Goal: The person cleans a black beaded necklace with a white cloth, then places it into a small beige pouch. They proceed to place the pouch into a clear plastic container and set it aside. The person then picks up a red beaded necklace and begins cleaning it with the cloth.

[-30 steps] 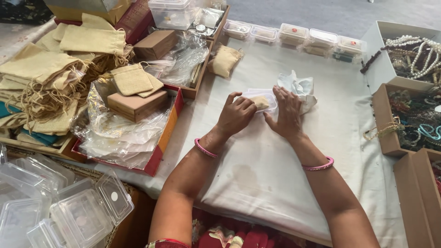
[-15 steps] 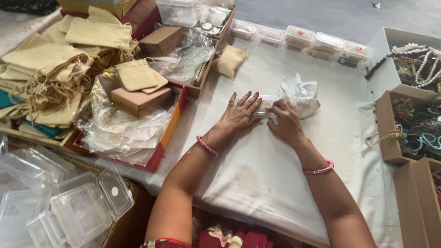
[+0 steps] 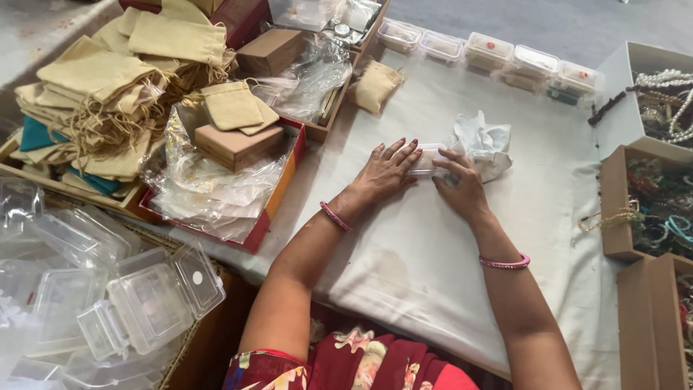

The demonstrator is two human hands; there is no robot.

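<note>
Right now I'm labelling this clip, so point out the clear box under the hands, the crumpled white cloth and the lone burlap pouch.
clear box [image 3: 426,160]: head view, visible lid between the hands.
crumpled white cloth [image 3: 482,141]: head view, bunched middle.
burlap pouch [image 3: 374,85]: head view, centre of its face.

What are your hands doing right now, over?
Left hand flat on small clear box. Right hand pressing its other end. Crumpled white cloth right behind the box, touching it.
</note>
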